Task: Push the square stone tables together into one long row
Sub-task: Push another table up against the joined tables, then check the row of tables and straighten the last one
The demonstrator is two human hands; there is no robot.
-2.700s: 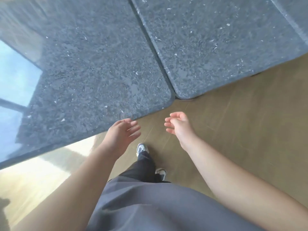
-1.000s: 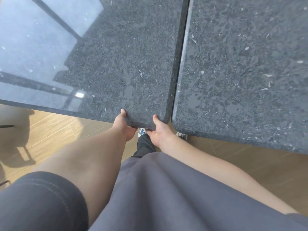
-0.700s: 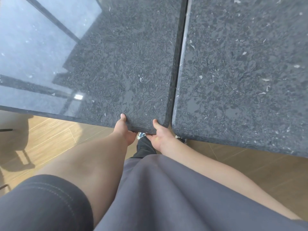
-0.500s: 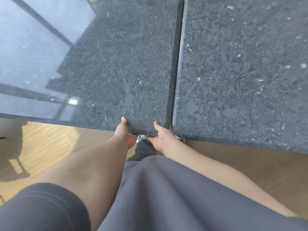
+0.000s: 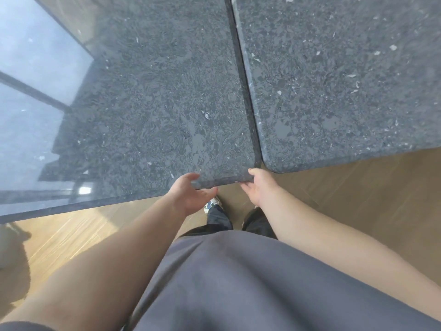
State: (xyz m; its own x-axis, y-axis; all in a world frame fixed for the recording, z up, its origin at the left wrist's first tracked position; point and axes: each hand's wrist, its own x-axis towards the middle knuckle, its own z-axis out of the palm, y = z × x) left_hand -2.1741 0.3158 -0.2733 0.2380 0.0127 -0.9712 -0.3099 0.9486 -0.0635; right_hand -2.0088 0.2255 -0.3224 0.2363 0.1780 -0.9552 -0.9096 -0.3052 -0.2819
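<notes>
Two dark speckled stone tables stand side by side with only a thin seam between them. The left table [image 5: 155, 111] has its near right corner just in front of me. The right table [image 5: 346, 87] ends slightly farther from me at its near edge. My left hand [image 5: 189, 195] is at the left table's near edge, thumb over the top, fingers spread and off the stone. My right hand [image 5: 259, 187] is by that table's corner, thumb touching it, fingers loose below the edge.
Wooden floor [image 5: 358, 199] runs under and in front of the tables. My legs and shoes [image 5: 211, 204] stand right at the left table's edge. Window light reflects on the left table's far left side [image 5: 31, 68].
Both hands gripped the left table's near edge half a second ago; now the fingers have come off and opened. The view has swung so the tables' seam tilts the other way.
</notes>
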